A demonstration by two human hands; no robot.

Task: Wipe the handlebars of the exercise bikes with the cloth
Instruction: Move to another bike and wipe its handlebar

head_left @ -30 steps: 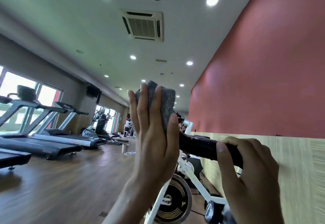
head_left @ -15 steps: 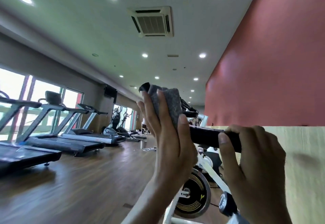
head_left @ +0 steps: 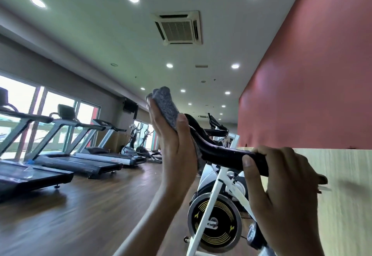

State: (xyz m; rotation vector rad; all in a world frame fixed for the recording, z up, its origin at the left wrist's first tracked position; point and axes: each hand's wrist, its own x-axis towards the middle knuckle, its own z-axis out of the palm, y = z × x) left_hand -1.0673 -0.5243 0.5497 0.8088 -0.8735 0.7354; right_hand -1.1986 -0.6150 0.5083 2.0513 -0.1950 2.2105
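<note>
Presently: grey cloth [head_left: 167,107], pinched by the left hand [head_left: 177,145] against the handlebar [head_left: 217,152] at its upturned left end; right hand [head_left: 281,177] grasps the right grip of the exercise bike [head_left: 215,188]. Step: wiping. Next, probably: draw cloth rightward along bar.

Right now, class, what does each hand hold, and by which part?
Left hand: the cloth, pinched between thumb and fingers round the upturned end of the handlebar. Right hand: the handlebar, gripped on its level stretch.

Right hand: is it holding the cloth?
No, the right hand grips the bare black handlebar; the grey cloth is in the left hand.
</note>
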